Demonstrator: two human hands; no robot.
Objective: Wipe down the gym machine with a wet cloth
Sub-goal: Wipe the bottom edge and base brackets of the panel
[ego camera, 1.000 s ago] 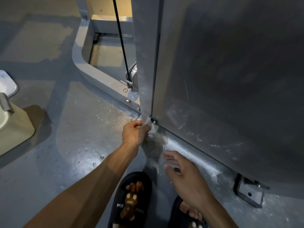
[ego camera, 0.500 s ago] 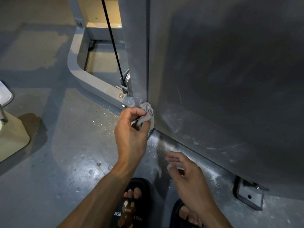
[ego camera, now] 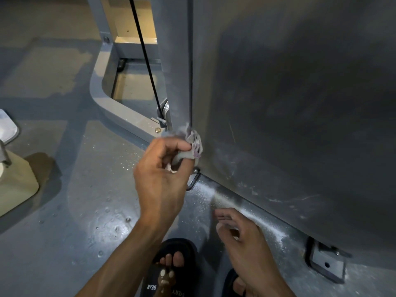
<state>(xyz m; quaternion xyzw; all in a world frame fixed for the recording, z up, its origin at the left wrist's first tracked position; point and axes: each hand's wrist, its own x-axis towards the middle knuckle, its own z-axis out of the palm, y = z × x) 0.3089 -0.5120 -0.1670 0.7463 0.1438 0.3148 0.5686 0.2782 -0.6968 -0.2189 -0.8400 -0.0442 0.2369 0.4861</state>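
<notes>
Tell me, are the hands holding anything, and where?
The left hand pinches a bunched cloth at its lower edge, between thumb and fingertips. The right hand holds nothing.

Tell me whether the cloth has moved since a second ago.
Yes. The cloth, pinched by the left hand, has come up the machine's corner post; it was down at the foot bracket and now sits above it.

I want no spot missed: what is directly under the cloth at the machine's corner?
Below the cloth, gripped by the left hand, a metal foot bracket meets the wet floor. The hand covers the bracket's left part.
</notes>
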